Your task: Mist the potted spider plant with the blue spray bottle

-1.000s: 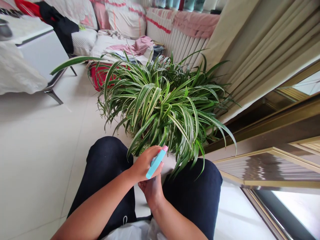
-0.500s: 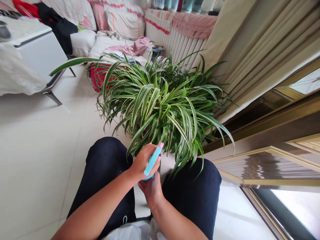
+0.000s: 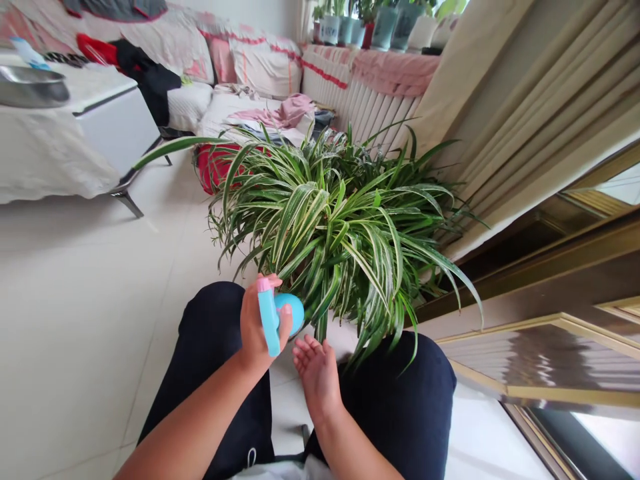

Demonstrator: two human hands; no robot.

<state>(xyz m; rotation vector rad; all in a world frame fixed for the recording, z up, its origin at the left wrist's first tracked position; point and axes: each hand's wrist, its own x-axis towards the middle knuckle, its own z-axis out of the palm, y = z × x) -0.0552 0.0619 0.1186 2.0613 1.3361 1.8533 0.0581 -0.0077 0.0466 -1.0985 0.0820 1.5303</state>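
Observation:
My left hand (image 3: 255,327) is closed round a small blue object with a pink tip (image 3: 270,317), held upright just below the near leaves of a large striped spider plant (image 3: 340,227). A rounded blue part shows beside my fingers. My right hand (image 3: 315,370) hangs between my knees, palm down, fingers loosely curled and apart, holding nothing. It is a little right of and below the blue object, not touching it. The plant's pot is hidden by the leaves.
My knees in dark trousers (image 3: 400,393) flank the plant on a white tiled floor (image 3: 75,300). A beige curtain (image 3: 500,113) and a window frame (image 3: 550,313) stand at right. A white table with a metal bowl (image 3: 30,83) is at left, a cluttered sofa (image 3: 260,87) behind.
My left hand turned the blue object from slanting to upright and moved it left. My right hand let go of it and dropped away, fingers now spread. The view shifted slightly.

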